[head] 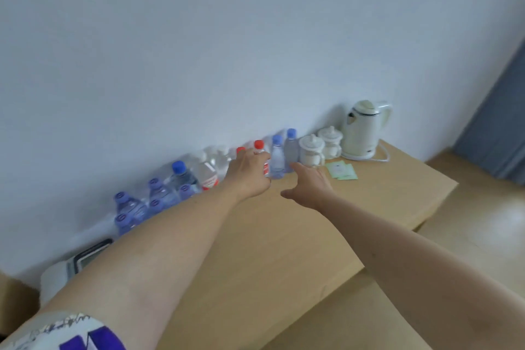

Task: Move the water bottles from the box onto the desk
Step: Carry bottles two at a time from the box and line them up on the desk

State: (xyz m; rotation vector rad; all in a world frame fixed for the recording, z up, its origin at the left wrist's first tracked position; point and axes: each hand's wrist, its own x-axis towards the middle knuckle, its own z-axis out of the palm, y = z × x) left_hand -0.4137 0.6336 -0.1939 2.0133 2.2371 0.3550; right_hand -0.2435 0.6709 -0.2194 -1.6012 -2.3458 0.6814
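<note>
1. Left hand (248, 175), arm outstretched, curls its fingers around a red-capped bottle (262, 158) standing in the far row on the table (284, 236).
2. Right hand (308, 186) reaches beside it, fingers loosely spread, touching a blue-capped bottle (277, 158) near the cups (311, 149).

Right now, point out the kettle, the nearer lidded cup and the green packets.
kettle (360, 133), head view, middle of its white body.
nearer lidded cup (311, 150), head view, its side wall.
green packets (341, 170), head view, top packet's face.
</note>
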